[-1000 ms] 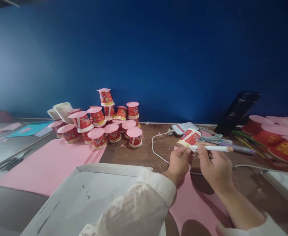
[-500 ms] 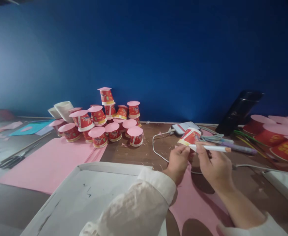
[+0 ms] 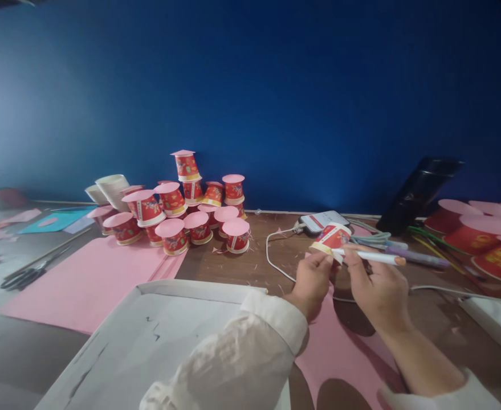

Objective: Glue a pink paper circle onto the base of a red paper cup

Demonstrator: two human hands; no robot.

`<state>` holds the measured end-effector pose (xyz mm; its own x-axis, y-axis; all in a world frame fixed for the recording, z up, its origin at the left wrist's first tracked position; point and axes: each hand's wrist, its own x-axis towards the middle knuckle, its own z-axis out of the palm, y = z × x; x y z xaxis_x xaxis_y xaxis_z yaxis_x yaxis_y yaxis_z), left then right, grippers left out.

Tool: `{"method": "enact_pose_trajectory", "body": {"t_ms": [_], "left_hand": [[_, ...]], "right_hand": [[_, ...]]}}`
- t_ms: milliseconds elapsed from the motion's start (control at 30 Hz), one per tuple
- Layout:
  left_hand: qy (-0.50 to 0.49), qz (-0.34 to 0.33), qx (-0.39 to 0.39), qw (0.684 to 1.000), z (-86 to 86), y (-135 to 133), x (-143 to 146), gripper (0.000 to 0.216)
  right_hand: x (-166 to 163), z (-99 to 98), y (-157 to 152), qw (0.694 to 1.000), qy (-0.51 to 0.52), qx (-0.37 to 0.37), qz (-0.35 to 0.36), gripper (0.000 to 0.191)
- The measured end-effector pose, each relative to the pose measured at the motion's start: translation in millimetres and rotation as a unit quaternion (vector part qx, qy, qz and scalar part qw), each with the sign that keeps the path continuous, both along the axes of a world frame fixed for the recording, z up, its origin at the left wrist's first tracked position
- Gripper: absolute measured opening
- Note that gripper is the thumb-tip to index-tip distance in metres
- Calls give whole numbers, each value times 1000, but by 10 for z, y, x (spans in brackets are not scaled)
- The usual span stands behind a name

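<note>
My left hand (image 3: 313,280) is closed on the rim of a red patterned paper cup (image 3: 333,234), which is tilted with its rim towards me. Between the thumb and fingers of my right hand (image 3: 377,287) is a slim white pen (image 3: 381,258) with an orange-brown end. Its pointed tip lies at the cup's rim, beside my left fingertips; whether it touches the cup I cannot tell. Beneath both hands lies a pink paper sheet (image 3: 339,353) with round holes cut out of it.
Red cups (image 3: 173,236) topped with pink discs are stacked at left, beside white cups (image 3: 112,191), pink sheets (image 3: 83,279) and scissors (image 3: 25,276). A white box lid (image 3: 165,341) lies nearer. A phone (image 3: 324,221), cables, black bottle (image 3: 421,196), and larger red tubs (image 3: 468,233) occupy the right.
The pen's tip has shifted slightly to the right along the cup's rim, and my right hand with it. The whole view has moved a little. Both hands keep their hold.
</note>
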<state>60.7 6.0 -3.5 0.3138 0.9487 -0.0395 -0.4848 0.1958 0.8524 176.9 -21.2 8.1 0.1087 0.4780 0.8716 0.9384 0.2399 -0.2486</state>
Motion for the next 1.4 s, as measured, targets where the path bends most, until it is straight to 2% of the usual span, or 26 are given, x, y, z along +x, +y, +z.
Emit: {"method": "enact_pose_trajectory", "body": {"t_ms": [133,333,500,733,967,1233,1400], "left_hand": [[-6,3,10,1000,-1,-9,1,42],[-11,-5,-4,1000,25,-15,0,42],[-14,-3,6,1000,8,-16,-1,42],[3,0,8,1000,19,-13,-7,37],[8,1,10,1000,7,9,-15,36],[-67,4,9,998,-35,56,29,37],[-95,8,-4,995,-58,71,30,42]], "right_hand": [[-7,-2,2,1000,5,-16,15,42],[1,-7,0,1000,1,6,-9,40],[0,-3,6,999,-33,27,20,32],[32,-48,28,996,-48,56,-54,36],[-5,-2,2,998,-33,36,-30,40],[13,-24,19,998,-14,32,-50,41],[9,-34,17,999,-14,21,-22,38]]}}
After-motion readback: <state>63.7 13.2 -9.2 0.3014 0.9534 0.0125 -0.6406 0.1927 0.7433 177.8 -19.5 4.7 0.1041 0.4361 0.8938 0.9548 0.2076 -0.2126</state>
